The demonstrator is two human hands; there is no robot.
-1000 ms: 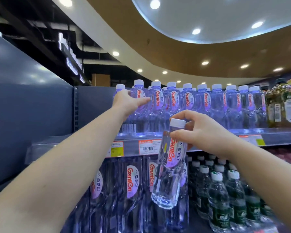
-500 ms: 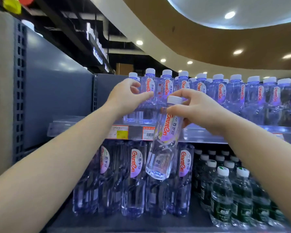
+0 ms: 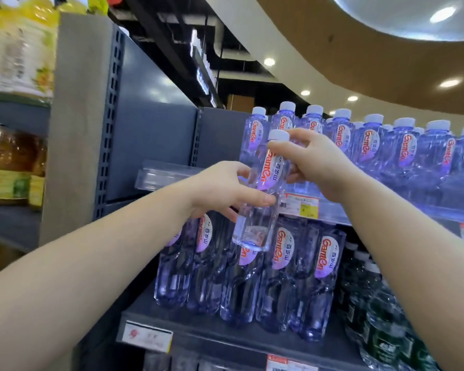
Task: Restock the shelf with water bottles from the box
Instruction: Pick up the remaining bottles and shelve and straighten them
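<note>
A clear water bottle [image 3: 255, 223] with a white cap and a red-lettered label hangs upright in front of the upper shelf [image 3: 330, 210]. My right hand [image 3: 314, 162] pinches it just under the cap. My left hand [image 3: 225, 188] curls round its middle from the left. Behind it a row of the same small bottles [image 3: 373, 145] stands along the upper shelf. The shelf's left end, behind a clear plastic rail [image 3: 161, 175], holds no bottles. The box is not in view.
Larger water bottles [image 3: 316, 285] fill the lower shelf [image 3: 225, 333], with dark green-labelled bottles [image 3: 381, 322] to their right. A grey slotted upright [image 3: 107, 116] and back panel stand left. Yellow and amber oil bottles [image 3: 8, 162] sit on the far-left shelving.
My left hand has dropped from the shelf bottles and taken hold of the held bottle's middle. The bottle has risen to the upper shelf's height. The view has swung left.
</note>
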